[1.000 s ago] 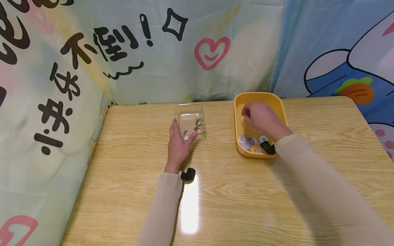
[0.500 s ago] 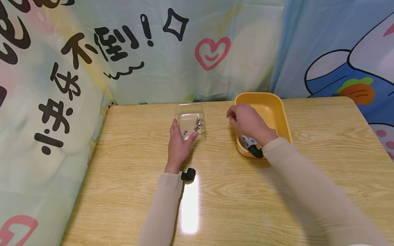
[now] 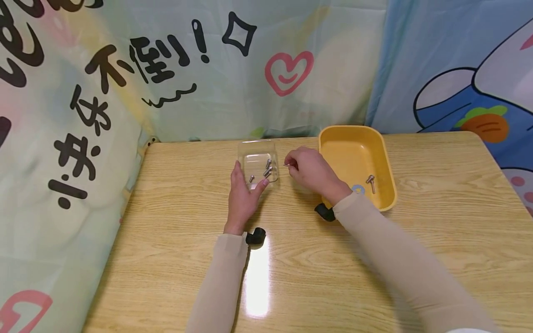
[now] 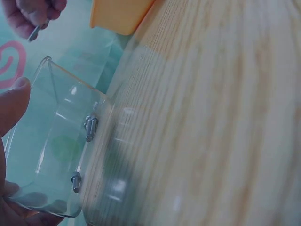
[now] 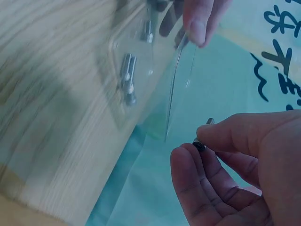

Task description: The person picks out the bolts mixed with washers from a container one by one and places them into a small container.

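My left hand holds the near side of a small clear plastic box, with thumb and fingers at its edges. Several metal screws lie in the box, most of them by its right side in the head view. Close to the right of the box, my right hand pinches one screw between thumb and fingers, apart from the box wall. Behind that hand stands a yellow tray. In it I see screws and a flat washer; my wrist and sleeve hide its near left corner.
The wooden table ends at a printed cloth backdrop just behind the box and tray. Another cloth hangs along the left edge. A bright light reflection lies on the near tabletop.
My right hand has moved left out of the yellow tray towards the clear box, carrying the screw. Screws in the tray have come into view. The left hand and box stay in place.
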Available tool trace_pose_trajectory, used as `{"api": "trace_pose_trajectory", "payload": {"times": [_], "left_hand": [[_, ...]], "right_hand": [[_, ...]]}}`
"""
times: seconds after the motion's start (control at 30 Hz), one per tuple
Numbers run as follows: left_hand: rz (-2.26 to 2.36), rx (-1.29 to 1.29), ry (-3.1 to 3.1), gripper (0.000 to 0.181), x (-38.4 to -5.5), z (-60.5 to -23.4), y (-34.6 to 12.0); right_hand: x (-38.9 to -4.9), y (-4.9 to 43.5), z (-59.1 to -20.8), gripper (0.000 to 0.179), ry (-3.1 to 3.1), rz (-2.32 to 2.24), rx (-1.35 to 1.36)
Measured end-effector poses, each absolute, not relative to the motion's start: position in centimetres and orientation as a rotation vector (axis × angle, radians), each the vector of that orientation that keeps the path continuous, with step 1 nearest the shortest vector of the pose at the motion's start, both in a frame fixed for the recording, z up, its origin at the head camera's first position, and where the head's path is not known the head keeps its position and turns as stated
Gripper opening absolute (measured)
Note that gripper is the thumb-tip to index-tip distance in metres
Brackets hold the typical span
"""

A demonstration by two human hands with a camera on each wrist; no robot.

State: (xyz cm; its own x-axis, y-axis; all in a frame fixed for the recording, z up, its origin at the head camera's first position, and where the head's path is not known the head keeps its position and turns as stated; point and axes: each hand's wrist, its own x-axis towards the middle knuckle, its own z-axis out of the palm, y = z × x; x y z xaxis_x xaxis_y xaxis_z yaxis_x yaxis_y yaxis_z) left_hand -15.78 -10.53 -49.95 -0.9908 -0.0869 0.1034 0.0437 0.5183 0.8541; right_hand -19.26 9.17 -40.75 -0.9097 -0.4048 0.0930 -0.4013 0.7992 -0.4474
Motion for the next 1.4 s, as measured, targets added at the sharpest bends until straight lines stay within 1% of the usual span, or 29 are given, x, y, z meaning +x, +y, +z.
{"api": "trace_pose_trajectory", "payload": {"times": [0.67, 1.4], "left_hand": [[-1.445, 0.034, -2.634, 0.098, -15.8, -49.9, -10.5], [-1.444, 0.042, -2.617, 0.099, -15.7, -49.9, -10.3]], "right_hand": [[-19.1, 5.9, -42.2, 0.011, 2.973, -0.814, -0.763], [-19.4, 5.2, -43.2, 0.009, 2.982, -0.734, -0.751]]}}
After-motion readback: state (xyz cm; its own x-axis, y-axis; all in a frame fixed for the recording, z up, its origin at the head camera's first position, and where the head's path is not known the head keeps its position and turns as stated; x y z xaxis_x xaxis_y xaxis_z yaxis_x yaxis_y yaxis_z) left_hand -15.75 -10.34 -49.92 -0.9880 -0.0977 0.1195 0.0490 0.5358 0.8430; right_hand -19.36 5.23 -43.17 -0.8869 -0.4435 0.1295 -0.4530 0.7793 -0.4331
